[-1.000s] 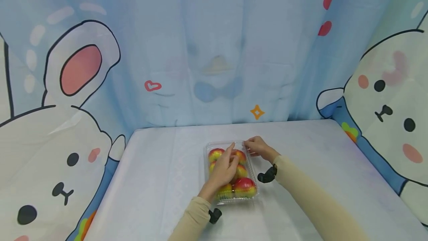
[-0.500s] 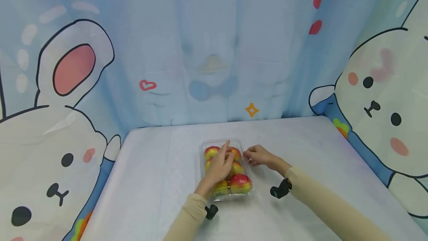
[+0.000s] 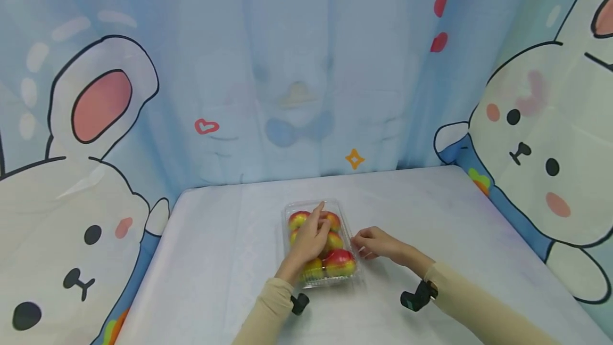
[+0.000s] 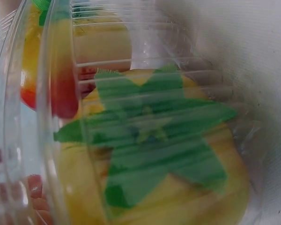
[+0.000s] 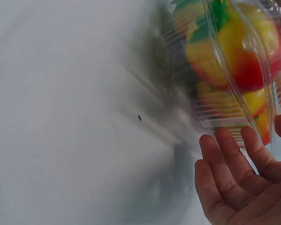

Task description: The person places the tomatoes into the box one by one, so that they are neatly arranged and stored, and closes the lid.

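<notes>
A clear plastic clamshell box (image 3: 318, 284) holds several red-and-yellow round fruits (image 3: 339, 263). Green, star-shaped leaves (image 4: 150, 131) top the fruit seen through the ribbed wall in the left wrist view. My left hand (image 3: 308, 238) lies over the lid with its index finger stretched toward the far end; its palm side is hidden in the head view. At the box's right side, my right hand (image 3: 375, 243) pinches the rim (image 5: 267, 115), thumb on one side and index finger on the other. Its other fingers (image 5: 232, 152) are bent loosely below the rim.
The box stands on a white-covered table (image 3: 230, 260). A blue curtain (image 3: 297, 41) printed with cartoon rabbits hangs behind and at both sides. Black wrist cameras (image 3: 417, 297) sit below both hands.
My right hand has slid along the box's right rim from the far corner toward me. My left hand stays over the lid. The head view has shifted slightly.
</notes>
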`<state>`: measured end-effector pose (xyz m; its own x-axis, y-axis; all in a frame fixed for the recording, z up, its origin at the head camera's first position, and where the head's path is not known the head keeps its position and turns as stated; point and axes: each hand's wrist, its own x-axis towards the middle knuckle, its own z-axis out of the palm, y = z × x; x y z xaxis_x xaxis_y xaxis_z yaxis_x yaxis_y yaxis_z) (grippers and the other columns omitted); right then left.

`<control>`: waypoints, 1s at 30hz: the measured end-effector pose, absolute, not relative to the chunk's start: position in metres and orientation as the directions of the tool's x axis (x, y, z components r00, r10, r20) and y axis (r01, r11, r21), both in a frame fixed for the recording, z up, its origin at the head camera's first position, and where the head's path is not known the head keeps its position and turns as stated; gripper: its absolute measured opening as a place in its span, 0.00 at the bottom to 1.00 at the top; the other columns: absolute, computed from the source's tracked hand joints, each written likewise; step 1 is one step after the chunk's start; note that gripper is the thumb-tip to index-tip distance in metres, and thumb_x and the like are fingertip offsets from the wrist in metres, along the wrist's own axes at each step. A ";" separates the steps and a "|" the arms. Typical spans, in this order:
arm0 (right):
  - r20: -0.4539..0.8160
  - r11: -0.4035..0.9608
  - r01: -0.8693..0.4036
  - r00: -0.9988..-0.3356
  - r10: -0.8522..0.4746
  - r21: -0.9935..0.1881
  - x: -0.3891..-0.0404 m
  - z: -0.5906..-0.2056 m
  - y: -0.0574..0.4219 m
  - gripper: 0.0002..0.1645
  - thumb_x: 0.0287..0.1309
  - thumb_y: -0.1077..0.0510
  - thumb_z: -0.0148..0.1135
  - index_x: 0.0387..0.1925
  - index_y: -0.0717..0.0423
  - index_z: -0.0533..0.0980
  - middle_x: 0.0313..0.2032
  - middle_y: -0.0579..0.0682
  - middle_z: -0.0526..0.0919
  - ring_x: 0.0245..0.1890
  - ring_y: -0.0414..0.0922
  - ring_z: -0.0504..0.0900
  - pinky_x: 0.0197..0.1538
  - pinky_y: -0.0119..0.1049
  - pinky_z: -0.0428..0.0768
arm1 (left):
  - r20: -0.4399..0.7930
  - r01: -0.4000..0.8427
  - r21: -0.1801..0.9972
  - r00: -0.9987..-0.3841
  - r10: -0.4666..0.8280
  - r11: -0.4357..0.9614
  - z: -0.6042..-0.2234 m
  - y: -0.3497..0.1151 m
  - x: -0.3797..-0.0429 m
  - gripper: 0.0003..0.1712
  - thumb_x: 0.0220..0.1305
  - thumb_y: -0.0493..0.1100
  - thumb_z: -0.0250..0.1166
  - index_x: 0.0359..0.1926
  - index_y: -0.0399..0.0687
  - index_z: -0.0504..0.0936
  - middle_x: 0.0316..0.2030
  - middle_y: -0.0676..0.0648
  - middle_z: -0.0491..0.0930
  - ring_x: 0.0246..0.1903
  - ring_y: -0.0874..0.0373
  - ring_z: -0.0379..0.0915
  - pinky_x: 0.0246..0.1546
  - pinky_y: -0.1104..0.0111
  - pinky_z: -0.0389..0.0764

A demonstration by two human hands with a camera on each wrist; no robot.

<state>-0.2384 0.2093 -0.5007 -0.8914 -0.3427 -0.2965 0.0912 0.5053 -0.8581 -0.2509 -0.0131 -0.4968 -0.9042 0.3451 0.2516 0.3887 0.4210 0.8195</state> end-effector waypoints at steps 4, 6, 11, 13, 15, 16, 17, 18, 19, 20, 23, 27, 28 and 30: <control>-0.297 0.472 0.089 -0.872 -0.388 -0.877 -0.224 -0.501 0.213 0.23 0.71 0.52 0.51 0.48 0.70 0.77 0.42 0.53 0.82 0.39 0.48 0.81 0.47 0.47 0.86 | 0.257 0.396 0.818 -0.901 0.350 0.418 -0.495 -0.014 -0.250 0.31 0.75 0.44 0.48 0.75 0.39 0.57 0.62 0.38 0.74 0.56 0.48 0.76 0.62 0.55 0.74; -0.301 0.457 0.094 -0.864 -0.404 -0.884 -0.219 -0.502 0.215 0.23 0.71 0.52 0.50 0.48 0.70 0.77 0.42 0.53 0.83 0.39 0.48 0.81 0.47 0.47 0.86 | 0.255 0.394 0.817 -0.901 0.351 0.420 -0.495 -0.014 -0.250 0.31 0.75 0.44 0.48 0.74 0.39 0.57 0.62 0.38 0.74 0.57 0.48 0.76 0.63 0.55 0.74; -0.327 0.435 0.129 -0.847 -0.419 -0.891 -0.208 -0.504 0.219 0.22 0.71 0.52 0.51 0.49 0.69 0.77 0.44 0.53 0.83 0.41 0.48 0.82 0.49 0.48 0.85 | 0.254 0.396 0.813 -0.901 0.351 0.428 -0.494 -0.013 -0.249 0.32 0.75 0.44 0.47 0.75 0.38 0.56 0.63 0.38 0.73 0.57 0.47 0.75 0.63 0.54 0.73; -0.340 0.429 0.142 -0.836 -0.430 -0.892 -0.204 -0.504 0.220 0.22 0.71 0.52 0.51 0.49 0.68 0.77 0.43 0.53 0.83 0.41 0.48 0.82 0.49 0.49 0.85 | 0.257 0.398 0.813 -0.900 0.351 0.426 -0.493 -0.013 -0.249 0.32 0.75 0.45 0.47 0.74 0.38 0.57 0.63 0.38 0.73 0.57 0.47 0.75 0.63 0.54 0.73; -0.355 0.412 0.162 -0.818 -0.452 -0.897 -0.201 -0.505 0.222 0.20 0.69 0.52 0.54 0.47 0.67 0.78 0.43 0.54 0.84 0.42 0.49 0.83 0.49 0.49 0.85 | 0.256 0.398 0.811 -0.901 0.351 0.429 -0.493 -0.013 -0.249 0.32 0.75 0.45 0.47 0.75 0.38 0.57 0.63 0.38 0.73 0.57 0.48 0.75 0.63 0.53 0.73; -0.362 0.405 0.170 -0.809 -0.464 -0.898 -0.200 -0.505 0.222 0.19 0.68 0.53 0.54 0.46 0.67 0.78 0.42 0.54 0.85 0.42 0.50 0.84 0.49 0.49 0.85 | 0.259 0.401 0.808 -0.899 0.352 0.432 -0.494 -0.013 -0.249 0.32 0.74 0.44 0.48 0.74 0.38 0.57 0.63 0.38 0.73 0.57 0.47 0.75 0.63 0.53 0.73; -0.368 0.398 0.177 -0.799 -0.476 -0.900 -0.199 -0.506 0.223 0.19 0.68 0.53 0.55 0.45 0.66 0.79 0.42 0.55 0.85 0.42 0.50 0.84 0.48 0.49 0.86 | 0.257 0.400 0.809 -0.900 0.353 0.431 -0.494 -0.013 -0.249 0.32 0.74 0.44 0.48 0.74 0.38 0.57 0.63 0.39 0.73 0.57 0.47 0.75 0.63 0.53 0.73; -0.373 0.394 0.182 -0.789 -0.489 -0.901 -0.198 -0.507 0.223 0.19 0.67 0.53 0.55 0.44 0.66 0.79 0.42 0.56 0.86 0.42 0.51 0.84 0.48 0.49 0.86 | 0.256 0.399 0.810 -0.900 0.353 0.430 -0.494 -0.013 -0.249 0.32 0.74 0.44 0.48 0.74 0.38 0.57 0.62 0.39 0.74 0.57 0.47 0.75 0.63 0.53 0.73; -0.377 0.389 0.187 -0.780 -0.499 -0.902 -0.197 -0.508 0.223 0.18 0.67 0.54 0.56 0.43 0.67 0.79 0.41 0.57 0.86 0.42 0.52 0.85 0.47 0.48 0.86 | 0.251 0.395 0.811 -0.901 0.353 0.432 -0.494 -0.013 -0.249 0.32 0.75 0.44 0.48 0.74 0.38 0.57 0.62 0.39 0.73 0.58 0.48 0.75 0.63 0.53 0.73; -0.378 0.383 0.189 -0.773 -0.510 -0.904 -0.197 -0.509 0.223 0.18 0.66 0.54 0.56 0.43 0.67 0.80 0.42 0.58 0.86 0.43 0.52 0.85 0.47 0.48 0.86 | 0.248 0.394 0.810 -0.902 0.355 0.434 -0.494 -0.013 -0.249 0.32 0.75 0.43 0.48 0.75 0.38 0.56 0.63 0.39 0.73 0.58 0.48 0.75 0.63 0.54 0.73; -0.385 0.371 0.201 -0.755 -0.530 -0.906 -0.194 -0.509 0.222 0.19 0.66 0.55 0.54 0.43 0.69 0.80 0.43 0.61 0.86 0.43 0.55 0.85 0.45 0.48 0.87 | 0.244 0.391 0.811 -0.902 0.355 0.435 -0.495 -0.013 -0.250 0.32 0.75 0.44 0.48 0.75 0.38 0.55 0.63 0.39 0.73 0.58 0.48 0.74 0.63 0.54 0.73; -0.393 0.338 0.235 -0.743 -0.542 -0.911 -0.192 -0.511 0.221 0.20 0.66 0.56 0.52 0.44 0.71 0.80 0.44 0.64 0.85 0.44 0.57 0.85 0.45 0.50 0.87 | 0.262 0.409 0.799 -0.896 0.357 0.441 -0.497 -0.013 -0.250 0.32 0.75 0.45 0.48 0.75 0.38 0.56 0.63 0.39 0.73 0.58 0.48 0.75 0.64 0.54 0.73; -0.391 0.329 0.240 -0.741 -0.545 -0.913 -0.191 -0.511 0.220 0.20 0.65 0.56 0.52 0.44 0.71 0.79 0.44 0.64 0.85 0.45 0.57 0.85 0.46 0.50 0.87 | 0.265 0.412 0.798 -0.896 0.358 0.440 -0.497 -0.013 -0.250 0.32 0.75 0.45 0.48 0.75 0.38 0.56 0.63 0.39 0.73 0.58 0.48 0.75 0.64 0.54 0.73; -0.385 0.307 0.251 -0.747 -0.542 -0.918 -0.190 -0.514 0.220 0.20 0.65 0.57 0.52 0.44 0.71 0.79 0.45 0.64 0.85 0.45 0.57 0.85 0.46 0.49 0.87 | 0.271 0.417 0.798 -0.893 0.359 0.434 -0.497 -0.013 -0.249 0.32 0.75 0.45 0.47 0.75 0.38 0.57 0.63 0.39 0.73 0.58 0.48 0.75 0.64 0.54 0.73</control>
<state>-0.1902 0.2198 -0.5139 -0.7467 -0.5421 -0.3854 0.2511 0.3068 -0.9180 -0.2494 -0.0131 -0.4968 -0.8932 0.3589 0.2709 0.4168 0.4344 0.7985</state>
